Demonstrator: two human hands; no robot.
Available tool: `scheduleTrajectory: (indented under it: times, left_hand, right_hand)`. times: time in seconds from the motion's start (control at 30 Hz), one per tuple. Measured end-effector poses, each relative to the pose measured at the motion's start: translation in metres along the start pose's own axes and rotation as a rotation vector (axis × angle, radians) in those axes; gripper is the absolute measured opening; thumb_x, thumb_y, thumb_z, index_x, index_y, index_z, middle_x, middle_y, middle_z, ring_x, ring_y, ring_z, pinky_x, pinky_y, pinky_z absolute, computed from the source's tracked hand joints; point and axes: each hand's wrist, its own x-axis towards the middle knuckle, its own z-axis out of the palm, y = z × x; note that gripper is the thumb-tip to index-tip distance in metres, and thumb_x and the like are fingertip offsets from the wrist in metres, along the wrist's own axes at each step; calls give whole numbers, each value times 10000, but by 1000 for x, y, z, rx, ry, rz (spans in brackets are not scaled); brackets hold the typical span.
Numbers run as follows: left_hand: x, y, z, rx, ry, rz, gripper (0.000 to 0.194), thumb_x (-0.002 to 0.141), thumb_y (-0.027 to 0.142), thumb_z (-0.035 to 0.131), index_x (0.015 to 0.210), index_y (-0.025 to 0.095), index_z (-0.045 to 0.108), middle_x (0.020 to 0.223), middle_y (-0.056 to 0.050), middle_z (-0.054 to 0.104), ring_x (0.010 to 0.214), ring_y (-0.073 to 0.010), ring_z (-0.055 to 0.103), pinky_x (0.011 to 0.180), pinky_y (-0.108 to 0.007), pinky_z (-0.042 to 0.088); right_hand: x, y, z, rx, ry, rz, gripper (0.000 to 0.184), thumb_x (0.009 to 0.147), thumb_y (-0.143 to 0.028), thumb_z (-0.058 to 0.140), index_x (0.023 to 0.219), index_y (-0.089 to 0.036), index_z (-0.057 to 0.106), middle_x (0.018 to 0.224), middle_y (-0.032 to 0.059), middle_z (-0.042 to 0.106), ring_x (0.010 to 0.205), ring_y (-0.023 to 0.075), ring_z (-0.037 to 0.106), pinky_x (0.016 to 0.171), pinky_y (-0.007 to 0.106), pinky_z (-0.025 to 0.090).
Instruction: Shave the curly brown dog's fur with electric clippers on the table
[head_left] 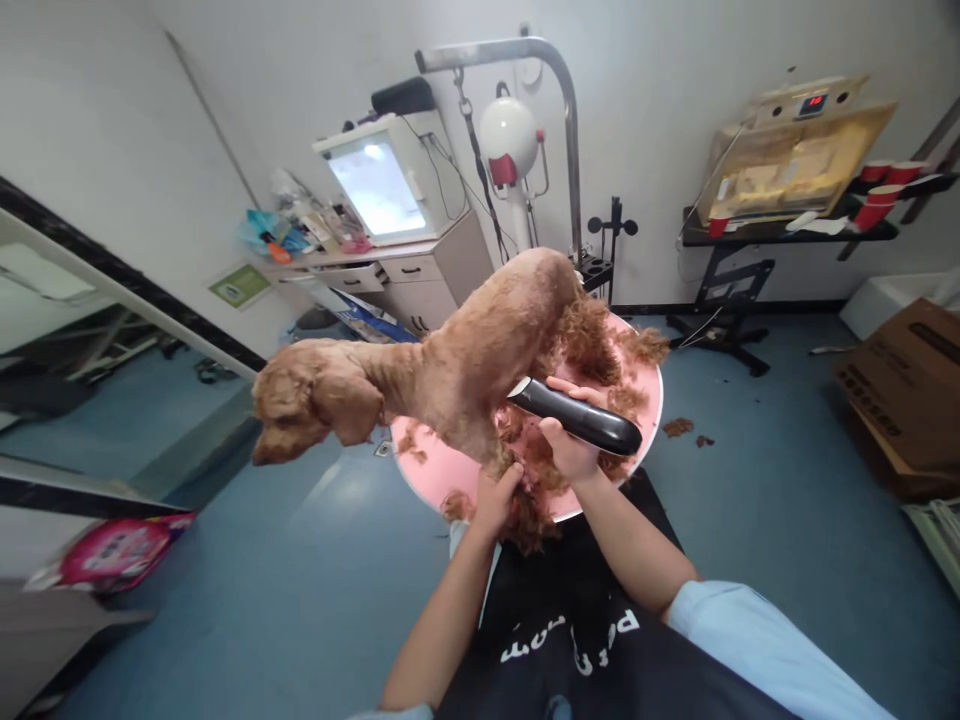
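A brown dog (480,350), its coat cut short over the back and neck, stands on a round pink grooming table (427,480) with its head to the left, past the rim. My left hand (496,492) is closed around the lower part of one of its front legs. In my right hand (574,445) are black hair clippers (581,415), their pale blade end pointing left, close to the dog's side. I cannot tell whether the blade touches the coat. Loose tufts of brown hair (630,400) lie over the tabletop, with more hanging near my left hand.
A metal grooming arm (574,130) with a hanging leash (474,135) rises behind the dog. Farther back stand a cabinet (420,275) with a lit white box (382,185) and a side table (795,235) with red cups. A cardboard box (907,390) sits at right.
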Motion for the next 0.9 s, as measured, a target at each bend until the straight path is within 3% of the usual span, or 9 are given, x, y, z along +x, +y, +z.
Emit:
scheduleTrajectory:
  times: [0.27, 0.47, 0.6, 0.73, 0.9]
  left_hand:
    - [-1, -1, -2, 10, 39, -24, 374, 681, 520, 719, 640, 187, 552, 487, 24, 542, 441, -114, 480, 478, -245, 380]
    - [-3, 2, -1, -23, 32, 3, 382, 693, 514, 729, 639, 190, 536, 484, 31, 512, 448, -114, 487, 484, -247, 388]
    - [-4, 7, 1, -14, 50, 3, 355, 693, 474, 736, 632, 193, 529, 488, 37, 511, 449, -114, 476, 479, -251, 393]
    - [-4, 16, 5, 46, 163, 27, 258, 680, 382, 773, 702, 196, 596, 607, 4, 606, 632, -179, 596, 552, -277, 460]
    - [-5, 17, 2, 56, 175, 18, 236, 669, 349, 789, 770, 203, 633, 669, -13, 639, 791, -237, 654, 616, -288, 495]
  right_hand:
    - [-14, 7, -1, -110, -37, -45, 409, 832, -384, 750, 1104, -305, 456, 1200, 57, 686, 1094, 212, 699, 981, 467, 575]
    - [-20, 10, -5, -194, -159, -186, 454, 773, -285, 796, 1100, -313, 482, 1218, 63, 706, 1121, 246, 711, 933, 468, 605]
    - [-14, 10, -4, -228, -156, -281, 479, 783, -221, 781, 1144, -318, 482, 1249, 73, 705, 1101, 242, 726, 890, 449, 629]
    - [-5, 3, 1, -267, -243, -467, 464, 760, -197, 802, 1119, -340, 544, 1248, 51, 732, 1006, 240, 764, 770, 400, 670]
    - [0, -4, 1, -375, -218, -457, 341, 821, -191, 746, 1109, -317, 614, 1265, 61, 732, 1004, 243, 768, 793, 411, 673]
